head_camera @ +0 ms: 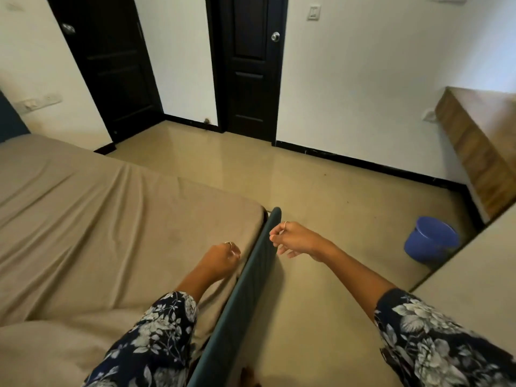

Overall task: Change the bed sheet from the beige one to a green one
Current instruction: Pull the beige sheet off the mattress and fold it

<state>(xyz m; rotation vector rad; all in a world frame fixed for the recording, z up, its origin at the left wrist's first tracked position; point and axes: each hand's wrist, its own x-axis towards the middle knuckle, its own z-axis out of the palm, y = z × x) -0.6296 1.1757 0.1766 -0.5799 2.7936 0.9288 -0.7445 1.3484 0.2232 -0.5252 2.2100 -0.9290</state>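
Beige sheet (92, 219) still on the bed, soft and wrinkly, tucked down by the dark green frame rail (245, 289) along the right edge. Left hand (222, 259) low at that edge, fingers curled, maybe pinching the cloth to pull it loose; cannot tell for sure. Right hand (296, 241) over the floor, fingers loosely bent, holding nothing. No green sheet in view.

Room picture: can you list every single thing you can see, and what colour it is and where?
sheet: one, beige, on the bed, left
bed rail: one, dark green, along the bed's edge, centre
doors: two, black, far wall
bucket: one, blue, on the floor, right
cabinet: one, wooden, right wall
switch: one, white, wall top
left hand: over the sheet's edge, fingers curled
right hand: past the rail, fingers loosely curled
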